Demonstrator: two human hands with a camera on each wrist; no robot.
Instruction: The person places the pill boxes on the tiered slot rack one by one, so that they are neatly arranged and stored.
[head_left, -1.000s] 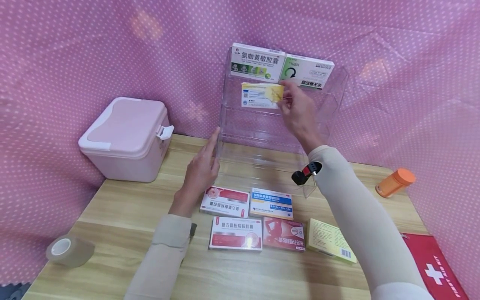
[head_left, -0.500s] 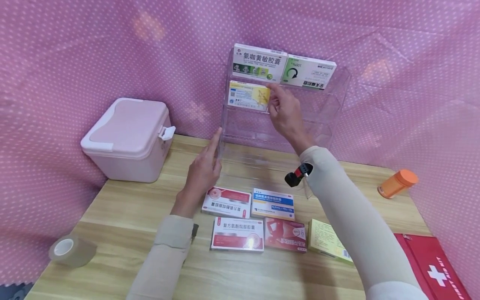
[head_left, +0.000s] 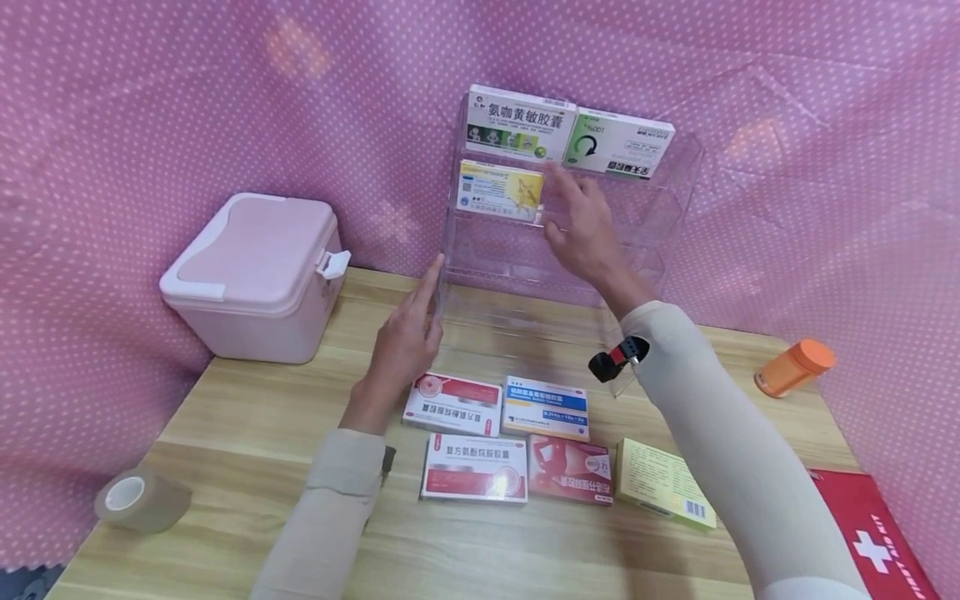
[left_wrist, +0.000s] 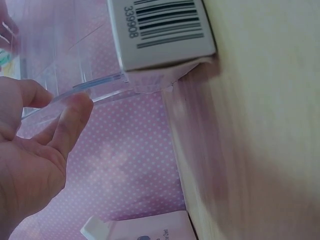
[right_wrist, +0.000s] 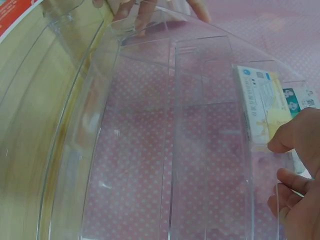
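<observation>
A clear acrylic display rack with stepped tiers stands at the back of the table. My left hand holds its left side panel, thumb and fingers on either side of the edge in the left wrist view. A yellow-and-white medicine box leans at the left end of the second tier. Just right of that box is my right hand, fingers extended and nothing gripped; its thumb is right at the box's end in the right wrist view. Two white-and-green medicine boxes stand side by side on the top tier.
Several medicine boxes lie on the table before the rack, among them a yellow box. A pink lidded case stands left, a tape roll nearer. At right are an orange bottle and a red first aid pouch.
My right hand slid the yellow-and-white box left to the end of the second tier, then let go and drew slightly right. The left hand stays at the rack's side.
</observation>
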